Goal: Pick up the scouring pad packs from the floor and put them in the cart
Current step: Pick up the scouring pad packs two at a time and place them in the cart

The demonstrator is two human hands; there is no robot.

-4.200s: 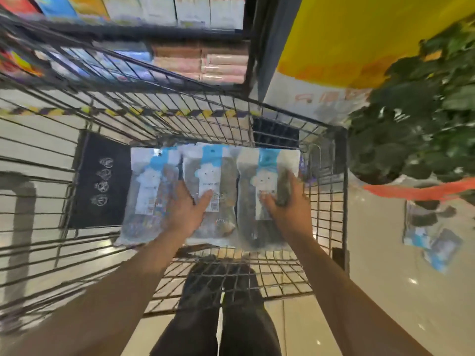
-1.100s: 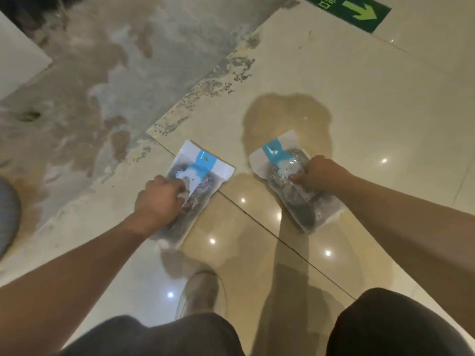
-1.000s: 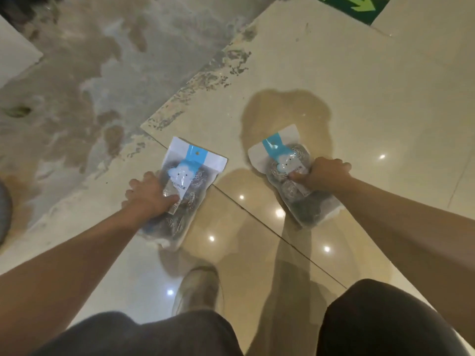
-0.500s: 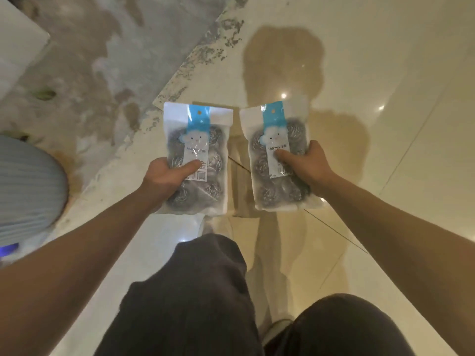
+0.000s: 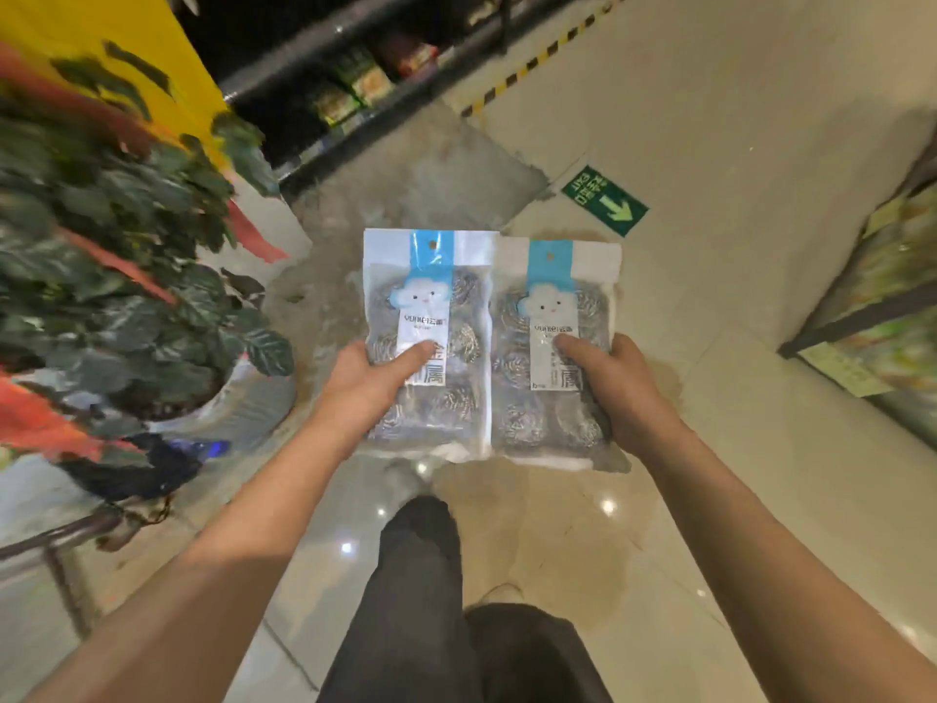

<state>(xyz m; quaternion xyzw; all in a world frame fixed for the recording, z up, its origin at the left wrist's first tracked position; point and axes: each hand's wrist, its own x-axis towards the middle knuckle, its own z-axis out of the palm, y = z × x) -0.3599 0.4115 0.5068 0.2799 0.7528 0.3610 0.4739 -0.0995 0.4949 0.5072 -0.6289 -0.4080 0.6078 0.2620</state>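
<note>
Two clear scouring pad packs with blue-and-white cloud labels and steel scourers inside are held side by side above the floor, edges touching. My left hand (image 5: pixel 367 380) grips the left pack (image 5: pixel 431 296) at its lower left, thumb across the label. My right hand (image 5: pixel 616 385) grips the right pack (image 5: pixel 557 296) at its lower right, thumb on the label. A dark metal bar (image 5: pixel 56 535) shows at the lower left; I cannot tell whether it belongs to the cart.
A potted plant (image 5: pixel 127 276) with red ribbons stands close on the left. Dark shelving (image 5: pixel 355 78) runs along the back, another shelf (image 5: pixel 882 317) on the right. A green exit arrow sticker (image 5: pixel 606 200) lies on the tiled floor. My legs are below the packs.
Both hands lifted the packs off the floor and now hold them higher, side by side. The view has swung up and round, bringing the plant and shelving into sight.
</note>
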